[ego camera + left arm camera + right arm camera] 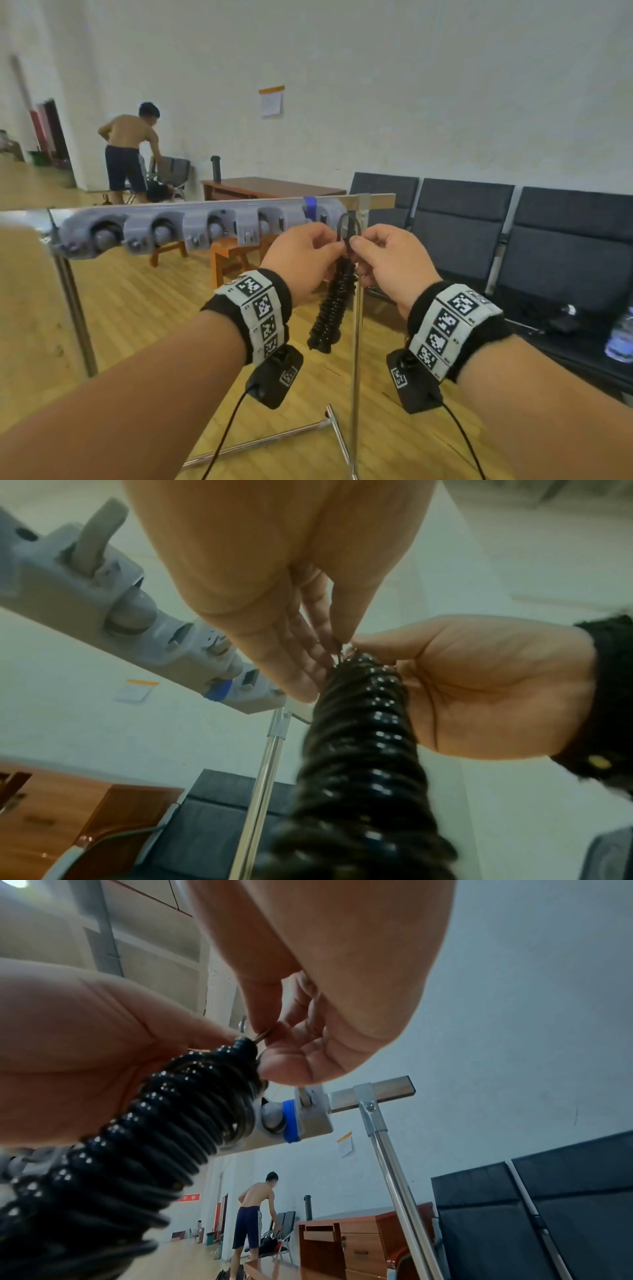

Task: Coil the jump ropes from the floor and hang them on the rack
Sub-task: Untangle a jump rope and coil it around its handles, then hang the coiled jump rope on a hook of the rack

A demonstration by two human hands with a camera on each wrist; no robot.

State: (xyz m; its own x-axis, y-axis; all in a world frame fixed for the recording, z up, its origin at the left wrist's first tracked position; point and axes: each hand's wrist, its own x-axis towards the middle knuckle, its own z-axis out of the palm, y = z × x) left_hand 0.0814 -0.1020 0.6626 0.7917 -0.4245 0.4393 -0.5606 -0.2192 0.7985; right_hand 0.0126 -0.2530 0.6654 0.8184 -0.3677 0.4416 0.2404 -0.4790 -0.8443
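A black jump rope [334,301], wound into a tight coil, hangs upright between my hands. A small loop [347,224] sticks up from its top, just in front of the right end of the grey rack [205,226], near the rack's blue band [310,205]. My left hand [334,245] pinches the top of the coil from the left. From the right, my right hand [358,245] pinches the same spot. In the left wrist view the coil [363,750] runs down from both hands' fingertips. In the right wrist view the coil [154,1137] hangs beside the rack's end [308,1118].
The rack sits on a metal stand with a thin pole [356,342] and floor feet [274,442] right under my hands. Dark chairs [462,226] line the wall at right, one bearing a water bottle [621,339]. A wooden desk [267,188], a stool [229,257] and a person [128,154] are behind.
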